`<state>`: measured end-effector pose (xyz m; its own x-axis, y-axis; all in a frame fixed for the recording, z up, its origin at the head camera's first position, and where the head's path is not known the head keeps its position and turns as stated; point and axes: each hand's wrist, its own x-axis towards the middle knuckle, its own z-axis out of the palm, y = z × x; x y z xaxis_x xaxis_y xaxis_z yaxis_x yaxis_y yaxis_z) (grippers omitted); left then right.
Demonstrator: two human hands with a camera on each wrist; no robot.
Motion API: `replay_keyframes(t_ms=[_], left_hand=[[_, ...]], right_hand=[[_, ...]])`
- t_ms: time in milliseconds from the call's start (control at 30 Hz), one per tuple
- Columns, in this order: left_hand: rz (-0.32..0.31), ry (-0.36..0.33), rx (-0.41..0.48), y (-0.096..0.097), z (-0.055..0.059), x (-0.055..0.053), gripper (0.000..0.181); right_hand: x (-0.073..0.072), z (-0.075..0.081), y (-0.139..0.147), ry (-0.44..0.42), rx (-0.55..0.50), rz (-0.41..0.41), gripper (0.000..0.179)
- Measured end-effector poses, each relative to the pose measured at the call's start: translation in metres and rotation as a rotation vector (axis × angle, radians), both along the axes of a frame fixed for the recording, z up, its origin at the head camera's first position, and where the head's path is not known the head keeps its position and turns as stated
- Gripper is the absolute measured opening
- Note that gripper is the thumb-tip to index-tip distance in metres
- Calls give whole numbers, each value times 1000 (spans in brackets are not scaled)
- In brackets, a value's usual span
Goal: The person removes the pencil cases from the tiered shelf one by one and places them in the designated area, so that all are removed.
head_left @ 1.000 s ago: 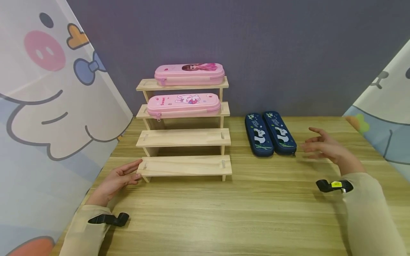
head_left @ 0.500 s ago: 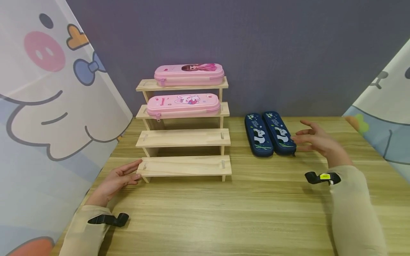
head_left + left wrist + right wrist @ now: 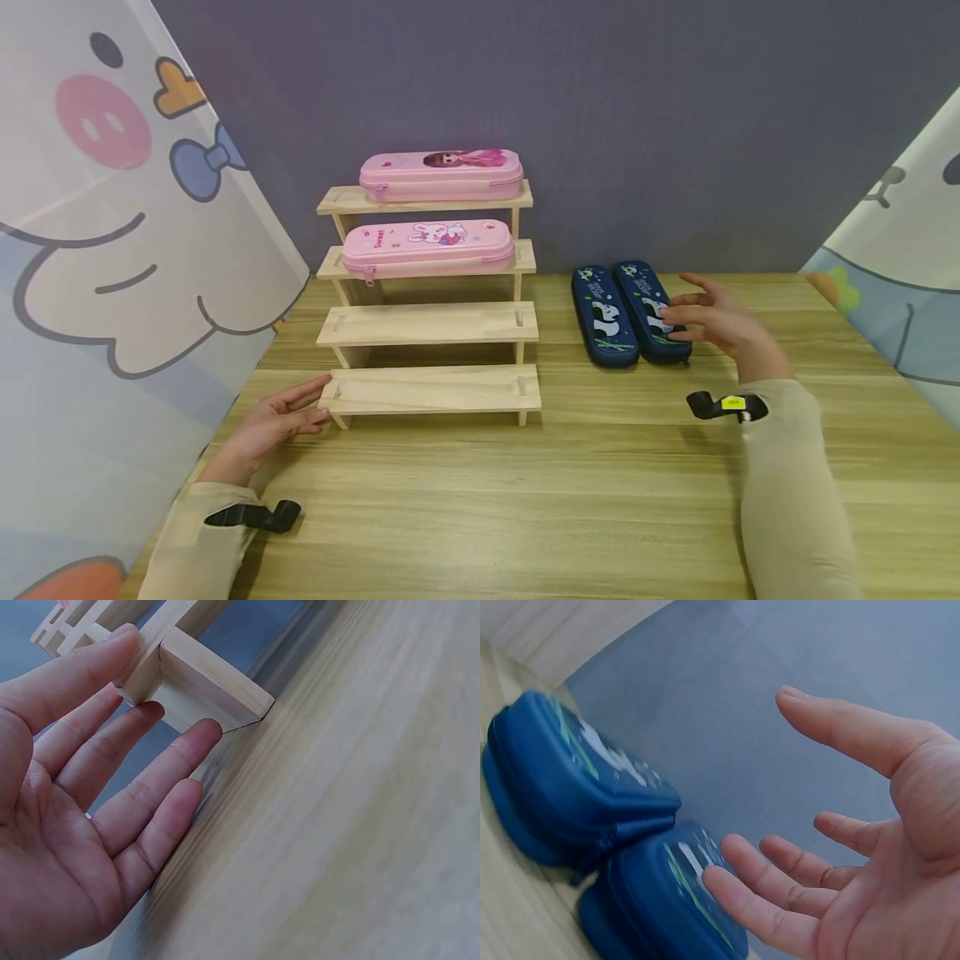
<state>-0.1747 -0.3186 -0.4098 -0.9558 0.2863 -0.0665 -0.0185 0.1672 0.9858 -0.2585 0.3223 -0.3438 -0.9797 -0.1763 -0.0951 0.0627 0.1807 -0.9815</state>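
Note:
A four-step wooden rack point(image 3: 427, 322) stands on the table. My left hand point(image 3: 272, 425) is at the left end of its lowest step, thumb and fingers pinching the board's corner; the left wrist view shows the thumb against the rack point(image 3: 214, 675) with the ring and little fingers free. A pink pencil case with a girl print point(image 3: 442, 179) lies on the top step, and a pink rabbit pencil case point(image 3: 420, 248) on the second. Two dark blue panda pencil cases, a left one point(image 3: 604, 325) and a right one point(image 3: 637, 292), lie side by side. My right hand point(image 3: 731, 329), fingers spread, hovers beside the right one.
The wood-grain table point(image 3: 465, 508) extends in front of the rack. Behind rises a dark grey wall panel point(image 3: 637, 125). Printed cartoon panels, one on the left point(image 3: 82, 267) and one on the right point(image 3: 892, 250), flank the table.
My right hand has moved left, from beside the blue pencil cases to partly over the edge of the right one in the head view. My left hand stays at the rack.

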Motion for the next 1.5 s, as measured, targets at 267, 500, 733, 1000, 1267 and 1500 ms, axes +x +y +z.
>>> replay_keyframes(t_ms=[267, 500, 733, 1000, 1267, 1500], left_hand=[[-22, 8, 42, -1, -1, 0, 53], [-35, 19, 60, -1, -1, 0, 52], [-40, 10, 86, -1, -2, -1, 51], [-46, 3, 112, -1, -2, -2, 51], [-49, -2, 107, -1, -3, -2, 50], [-25, 2, 44, -1, -1, -1, 51]], right_hand=[[-6, 5, -19, -18, -18, -3, 93], [-12, 9, -37, 1, -16, -4, 93], [-18, 11, -52, 4, -31, -9, 93], [-25, 20, -71, 26, -96, 6, 90], [-28, 26, -92, 23, -131, 19, 88], [-28, 31, -107, 35, -178, 28, 86]])
